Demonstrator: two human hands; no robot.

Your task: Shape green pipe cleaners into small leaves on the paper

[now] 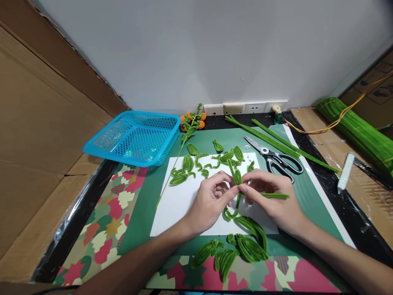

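My left hand and my right hand meet over a white sheet. Between their thumbs and fingers they pinch a green pipe cleaner bent into a narrow loop. One straight end points up, and another length sticks out to the right past my right palm. Beyond my hands lie several small leaves made of green pipe cleaner. Larger pipe-cleaner leaves lie nearer to me, partly on the patterned covering. Some of my fingers are hidden behind the work.
A blue plastic basket stands back left, beside a pipe-cleaner stem with orange flowers. Scissors lie on the green mat, near long green pipe cleaners. At far right are a green bundle, a white-handled tool and a power cord.
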